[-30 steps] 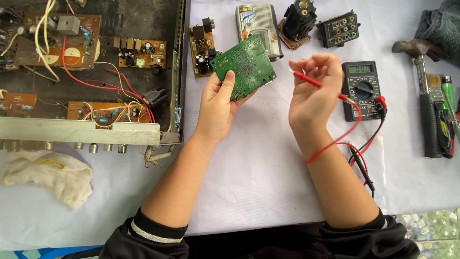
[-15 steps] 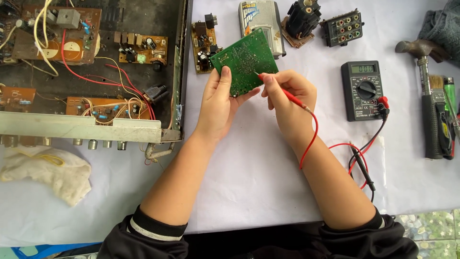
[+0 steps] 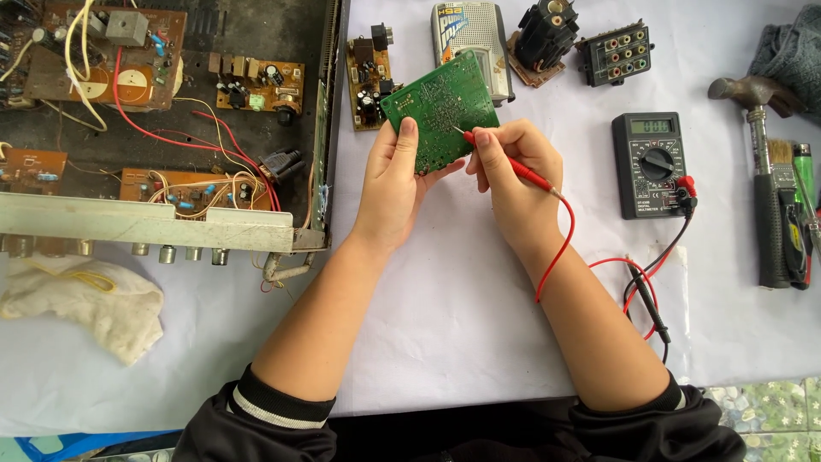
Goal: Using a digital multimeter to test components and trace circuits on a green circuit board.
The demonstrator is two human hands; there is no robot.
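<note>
The left hand (image 3: 395,184) holds a green circuit board (image 3: 440,109) up off the bench (image 3: 462,325), with the thumb on the front and the other fingers curled behind it. The board is tilted toward the person's face, likely so its tiny lines are easy to see. The right hand (image 3: 513,167) pinches a red probe (image 3: 505,164) like a pencil, and the metal tip touches the board near its lower right part. A red wire (image 3: 564,235) runs from the probe to a black meter (image 3: 652,164), which lies flat just to the right with its small screen facing up, so it can be read at a glance. A black probe (image 3: 647,295) lies unused on the bench near the right arm. To the left sits an open metal case (image 3: 162,128) full of brown boards and wires. A hammer (image 3: 757,137) and a brush (image 3: 780,158) lie far right, out of the way. A white rag (image 3: 81,304) rests by the case.
</note>
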